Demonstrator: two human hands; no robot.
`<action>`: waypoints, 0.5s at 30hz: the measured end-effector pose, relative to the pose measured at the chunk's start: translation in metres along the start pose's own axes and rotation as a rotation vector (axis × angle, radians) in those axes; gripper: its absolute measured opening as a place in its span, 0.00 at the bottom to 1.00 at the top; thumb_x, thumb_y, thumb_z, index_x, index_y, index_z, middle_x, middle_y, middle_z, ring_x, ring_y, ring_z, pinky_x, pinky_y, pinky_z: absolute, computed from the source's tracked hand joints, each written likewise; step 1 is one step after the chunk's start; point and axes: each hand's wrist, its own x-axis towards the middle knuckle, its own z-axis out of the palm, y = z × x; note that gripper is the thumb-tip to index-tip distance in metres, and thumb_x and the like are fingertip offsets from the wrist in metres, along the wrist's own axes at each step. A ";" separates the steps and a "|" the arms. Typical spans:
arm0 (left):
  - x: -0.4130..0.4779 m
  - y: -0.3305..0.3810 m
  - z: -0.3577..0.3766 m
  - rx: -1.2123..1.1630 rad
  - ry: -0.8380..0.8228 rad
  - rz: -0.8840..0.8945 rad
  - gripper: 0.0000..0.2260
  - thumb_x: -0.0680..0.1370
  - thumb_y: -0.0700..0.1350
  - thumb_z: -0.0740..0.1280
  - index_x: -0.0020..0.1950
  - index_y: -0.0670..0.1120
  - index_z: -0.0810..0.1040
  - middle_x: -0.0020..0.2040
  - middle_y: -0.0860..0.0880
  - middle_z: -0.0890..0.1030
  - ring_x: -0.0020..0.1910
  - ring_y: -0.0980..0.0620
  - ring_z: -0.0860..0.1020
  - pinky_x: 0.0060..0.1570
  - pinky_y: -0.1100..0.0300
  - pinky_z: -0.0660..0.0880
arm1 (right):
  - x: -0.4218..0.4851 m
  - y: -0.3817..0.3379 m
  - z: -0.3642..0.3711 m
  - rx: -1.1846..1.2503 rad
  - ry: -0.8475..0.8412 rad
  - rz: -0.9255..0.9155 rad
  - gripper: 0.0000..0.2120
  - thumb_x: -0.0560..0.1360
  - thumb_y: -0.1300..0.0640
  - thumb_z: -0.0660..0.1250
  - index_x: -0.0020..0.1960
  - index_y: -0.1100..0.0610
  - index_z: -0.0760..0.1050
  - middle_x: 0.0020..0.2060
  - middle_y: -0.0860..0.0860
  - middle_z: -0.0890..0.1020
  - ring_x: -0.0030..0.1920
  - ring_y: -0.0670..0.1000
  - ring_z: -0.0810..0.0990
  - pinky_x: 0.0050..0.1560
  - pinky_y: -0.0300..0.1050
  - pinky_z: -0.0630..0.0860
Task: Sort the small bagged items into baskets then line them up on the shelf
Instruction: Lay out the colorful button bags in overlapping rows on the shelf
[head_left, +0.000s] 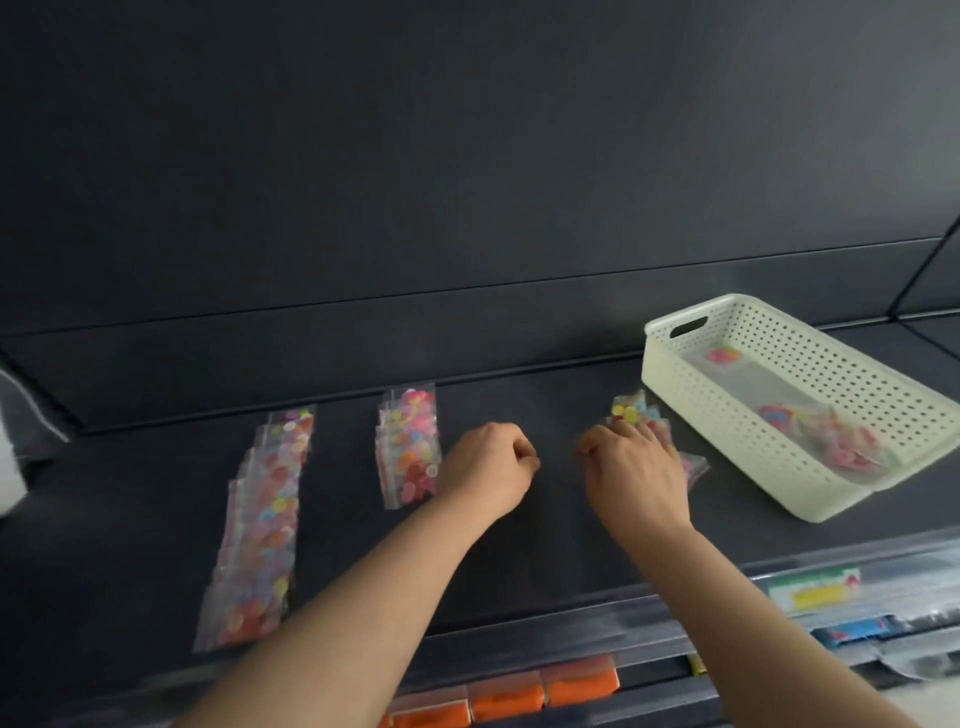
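Head view. Left hand (488, 467): centre frame, fingers curled in, nothing seen in them. Right hand (636, 470): just right of it, fingers laid out over a small bag pile (631, 413). Short bag stack (408, 447): beside the left hand. Long bag row (262, 525): lower left. Cream basket (810, 364): right, angled on the dark shelf (540, 561), loose bags (841, 441) inside.

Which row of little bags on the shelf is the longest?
The leftmost row, stretching almost to the shelf's front edge. The middle row is much shorter, and the right pile, under the right hand, is short too.
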 end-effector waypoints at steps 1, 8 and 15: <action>0.002 0.010 0.006 -0.001 -0.018 0.011 0.05 0.78 0.51 0.67 0.51 0.54 0.81 0.53 0.55 0.82 0.54 0.51 0.79 0.51 0.54 0.77 | 0.000 0.010 -0.003 -0.026 -0.014 0.022 0.10 0.76 0.53 0.63 0.56 0.46 0.77 0.54 0.47 0.78 0.60 0.53 0.74 0.52 0.49 0.68; 0.029 0.068 0.048 0.092 -0.034 0.002 0.16 0.79 0.55 0.66 0.63 0.49 0.76 0.60 0.50 0.79 0.59 0.48 0.77 0.52 0.54 0.76 | -0.006 0.065 -0.016 -0.067 -0.084 0.084 0.19 0.75 0.43 0.62 0.63 0.49 0.68 0.55 0.48 0.75 0.59 0.52 0.72 0.54 0.48 0.68; 0.042 0.086 0.067 0.106 -0.060 -0.088 0.07 0.77 0.52 0.69 0.53 0.52 0.80 0.56 0.50 0.80 0.56 0.48 0.78 0.50 0.54 0.77 | -0.004 0.082 -0.016 -0.023 -0.141 0.041 0.24 0.75 0.40 0.62 0.66 0.50 0.65 0.55 0.48 0.74 0.59 0.51 0.73 0.56 0.48 0.70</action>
